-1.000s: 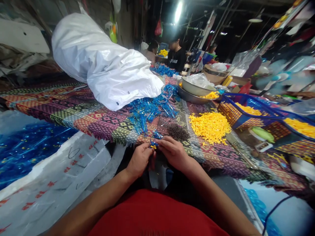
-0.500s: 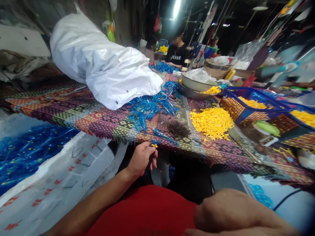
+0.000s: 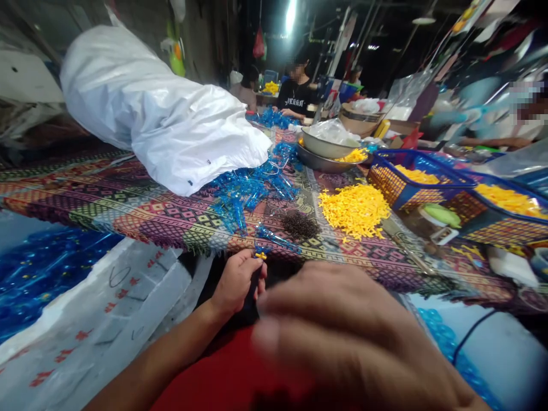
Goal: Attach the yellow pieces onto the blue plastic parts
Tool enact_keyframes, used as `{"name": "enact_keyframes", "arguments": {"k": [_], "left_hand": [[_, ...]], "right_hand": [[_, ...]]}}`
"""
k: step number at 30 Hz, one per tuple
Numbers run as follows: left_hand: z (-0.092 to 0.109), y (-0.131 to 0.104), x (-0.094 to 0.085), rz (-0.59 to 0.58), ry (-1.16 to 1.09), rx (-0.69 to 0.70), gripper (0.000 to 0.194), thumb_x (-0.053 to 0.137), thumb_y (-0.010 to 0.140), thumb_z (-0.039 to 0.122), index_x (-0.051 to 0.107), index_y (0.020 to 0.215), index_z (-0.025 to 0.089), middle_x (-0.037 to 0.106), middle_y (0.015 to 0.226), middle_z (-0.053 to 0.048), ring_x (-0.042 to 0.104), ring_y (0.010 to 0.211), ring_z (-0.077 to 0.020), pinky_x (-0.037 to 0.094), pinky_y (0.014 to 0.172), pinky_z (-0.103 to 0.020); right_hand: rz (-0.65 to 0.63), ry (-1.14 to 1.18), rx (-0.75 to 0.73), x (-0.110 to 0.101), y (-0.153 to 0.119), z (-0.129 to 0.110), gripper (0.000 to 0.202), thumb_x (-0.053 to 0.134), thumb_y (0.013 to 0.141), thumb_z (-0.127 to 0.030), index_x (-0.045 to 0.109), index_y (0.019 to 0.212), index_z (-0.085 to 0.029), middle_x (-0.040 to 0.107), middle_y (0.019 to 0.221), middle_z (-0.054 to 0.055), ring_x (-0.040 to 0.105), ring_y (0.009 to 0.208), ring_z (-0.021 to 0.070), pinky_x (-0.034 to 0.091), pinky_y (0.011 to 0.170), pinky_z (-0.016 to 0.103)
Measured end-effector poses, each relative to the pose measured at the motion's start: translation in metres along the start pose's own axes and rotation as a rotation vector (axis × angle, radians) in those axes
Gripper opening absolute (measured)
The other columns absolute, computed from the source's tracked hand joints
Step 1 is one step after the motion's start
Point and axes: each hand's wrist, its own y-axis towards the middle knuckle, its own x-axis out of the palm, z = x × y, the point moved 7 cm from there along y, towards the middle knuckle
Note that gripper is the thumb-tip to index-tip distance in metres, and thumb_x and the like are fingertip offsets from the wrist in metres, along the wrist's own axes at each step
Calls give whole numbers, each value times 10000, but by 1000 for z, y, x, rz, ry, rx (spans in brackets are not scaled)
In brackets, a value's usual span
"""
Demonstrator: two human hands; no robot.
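Observation:
My left hand is closed at the table's front edge. Its thumb and fingers grip a small blue clear plastic piece with a yellow part at its top. Something dark also shows under those fingers, too hidden to name. Large and blurred, my right hand is close to the camera, its fingers pointing left toward my left hand. Whether it holds anything is unclear. Just beyond my left hand lie loose blue clear plastic pieces, a heap of small dark bits and a pile of yellow plastic pieces.
A big white sack lies on the patterned tablecloth, with blue pieces by its mouth. Blue baskets of yellow pieces and stacked bowls stand right. A foam box is at lower left. People sit farther back.
My right hand has swung up and left from the lower right, nearer my left hand. My left hand keeps its grip on the piece. The view has shifted slightly right.

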Motion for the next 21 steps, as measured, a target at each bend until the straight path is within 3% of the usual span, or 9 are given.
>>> {"name": "enact_keyframes", "arguments": {"k": [2,4,7,9,14,18,21], "left_hand": [[0,1,-1,-22,-2,27,168,448,772,281,502,672,159,517,422,17,467,321,-104,296,315,-193],[0,1,0,-48,0,38,176,445,773,291,498,674,157,522,428,14,475,321,-107,301,302,-190],[0,1,4,-64,-46,26,172,460,757,296,489,667,152,541,479,9,491,329,-104,307,291,-184],[1,0,10,-84,-83,15,175,470,749,304,482,666,150,549,517,7,500,334,-103,305,284,-182],[0,-1,21,-118,-96,4,157,466,749,295,469,683,152,546,567,11,503,334,-97,304,278,-178],[-1,-2,25,-128,-57,26,159,446,769,283,471,689,148,543,574,6,500,341,-94,302,285,-176],[0,-3,29,-133,-21,49,153,428,784,266,470,693,150,530,558,14,495,347,-93,303,292,-174]], "right_hand": [[-70,-115,2,5,26,41,379,497,817,-241,545,1174,-360,644,1040,27,620,899,192,532,727,312],[-6,-273,90,-3,27,94,261,462,854,-197,614,1062,-238,643,980,81,622,844,187,517,716,303],[-57,-503,275,-9,-6,166,197,461,861,-216,656,862,-189,644,847,74,611,742,174,486,663,280],[-171,-656,320,-4,-30,193,186,479,843,-194,661,806,-187,645,875,78,596,772,186,458,659,276],[-317,-850,359,10,-49,213,167,503,824,-175,648,742,-175,631,854,100,534,781,209,398,683,291],[-309,-837,372,11,-47,222,187,498,830,-184,629,697,-170,613,824,101,513,782,215,380,685,297],[-234,-719,359,10,-44,216,176,483,836,-167,596,701,-155,593,776,98,518,768,209,390,694,305]]}}
